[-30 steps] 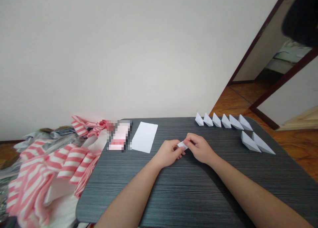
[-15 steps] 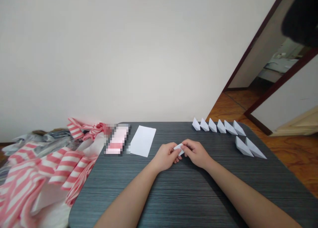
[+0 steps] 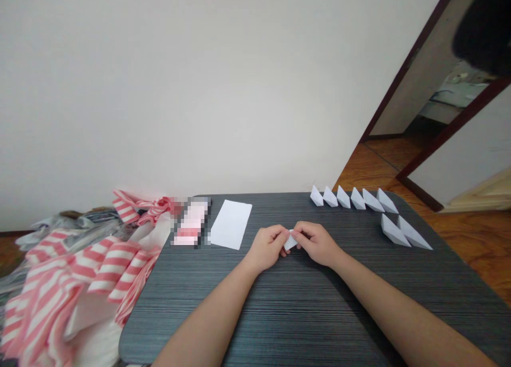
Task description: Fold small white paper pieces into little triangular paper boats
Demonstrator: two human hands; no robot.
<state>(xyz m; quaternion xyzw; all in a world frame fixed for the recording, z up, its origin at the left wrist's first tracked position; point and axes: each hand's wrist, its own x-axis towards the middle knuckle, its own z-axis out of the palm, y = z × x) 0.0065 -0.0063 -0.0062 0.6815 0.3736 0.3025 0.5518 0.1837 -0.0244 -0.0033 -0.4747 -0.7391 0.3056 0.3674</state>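
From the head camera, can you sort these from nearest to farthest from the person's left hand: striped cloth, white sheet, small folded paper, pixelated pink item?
1. Small folded paper: held between the left hand and right hand.
2. White sheet: on the table, left of the hands.
3. Pixelated pink item: left of the sheet.
4. Striped cloth: farthest left, beyond the table.

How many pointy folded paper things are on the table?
8. Six pointy paper things sit in a row at the far right of the table; two more sit side by side, nearer, by that row's right end. Any tucked behind could be hidden.
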